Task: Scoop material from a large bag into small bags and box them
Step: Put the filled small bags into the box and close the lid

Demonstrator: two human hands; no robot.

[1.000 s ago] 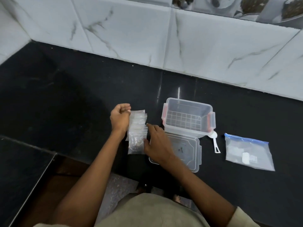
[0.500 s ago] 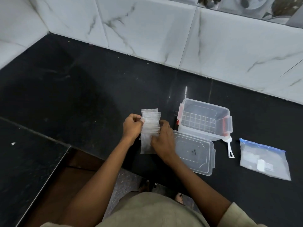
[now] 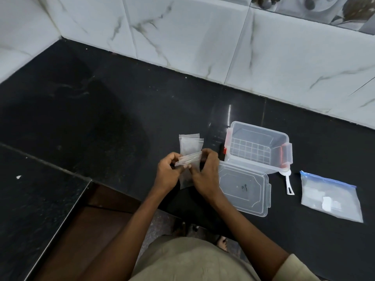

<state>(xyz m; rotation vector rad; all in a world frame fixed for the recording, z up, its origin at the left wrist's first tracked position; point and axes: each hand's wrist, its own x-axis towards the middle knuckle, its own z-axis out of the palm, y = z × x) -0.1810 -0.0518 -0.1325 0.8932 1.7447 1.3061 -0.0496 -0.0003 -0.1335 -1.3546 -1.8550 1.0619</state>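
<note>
A stack of small clear bags [image 3: 190,146] lies on the black counter in front of me. My left hand [image 3: 167,174] and my right hand [image 3: 205,172] both pinch one small bag [image 3: 188,159] lifted off the top of that stack, tilted nearly edge-on. To the right stands an open clear plastic box [image 3: 257,149] with red latches, nothing inside it. Its lid [image 3: 243,188] lies flat in front of it. A white scoop [image 3: 288,181] rests beside the box. The large zip bag [image 3: 330,196] with a blue seal lies at the far right.
The black counter [image 3: 101,118] runs back to a white marble-tiled wall [image 3: 203,37]. A lower black ledge [image 3: 30,195] sits at the left, with a gap to the floor below me.
Both hands have lifted one small bag off the stack and turned it nearly edge-on. The camera view has shifted, so everything sits further right and lower.
</note>
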